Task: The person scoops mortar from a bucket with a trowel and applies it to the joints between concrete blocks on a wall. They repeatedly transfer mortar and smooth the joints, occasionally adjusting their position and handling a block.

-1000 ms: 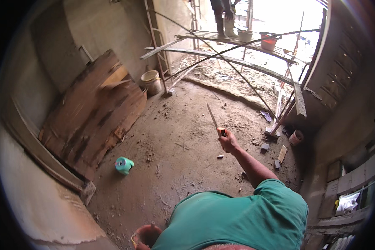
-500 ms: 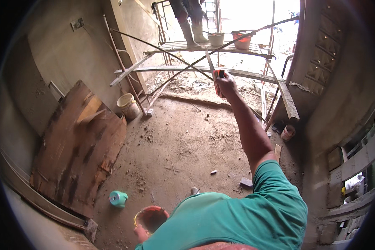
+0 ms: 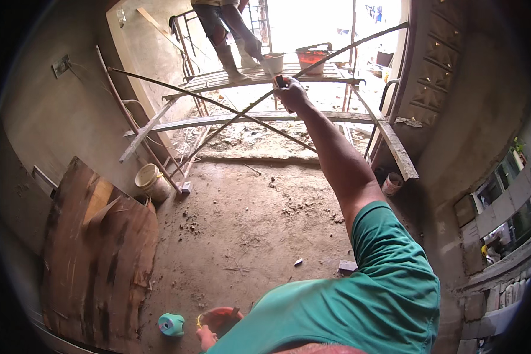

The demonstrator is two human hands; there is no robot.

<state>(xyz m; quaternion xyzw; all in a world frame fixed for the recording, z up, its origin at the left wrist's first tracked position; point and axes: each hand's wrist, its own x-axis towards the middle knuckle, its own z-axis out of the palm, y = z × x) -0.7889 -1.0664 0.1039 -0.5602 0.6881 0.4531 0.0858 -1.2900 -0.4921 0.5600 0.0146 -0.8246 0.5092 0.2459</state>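
The right hand (image 3: 293,95) is closing around the handle of a bladed hand tool (image 3: 279,81) with orange and black grip parts. The right arm is reaching forward from a green sleeve (image 3: 389,236), and the narrow blade is pointing up and to the left, away from the body. In this view the tool is overlapping the area of a scaffold platform (image 3: 209,83) and a crossing brace (image 3: 360,46) (contact with either cannot be told).

The left hand (image 3: 206,338) is holding a red bucket (image 3: 221,320) at its left edge, beside a yellow strip; the exact finger placement is too small to tell. The red bucket is showing at the lower edge, left of the torso, and the shirt is partly covering it. A green container (image 3: 171,324) is lying on the floor (image 3: 218,236), near the bucket on its left.

A co-worker (image 3: 225,44) in boots is standing on the platform. A grey bucket (image 3: 274,62) and an orange bucket (image 3: 312,60) are standing side by side to the right of the boots.

A stained wooden board (image 3: 100,259) is leaning on the left, a whitish bucket (image 3: 152,182) is standing near the scaffold foot, and a grey block (image 3: 348,266) is lying beside the sleeve in this view.
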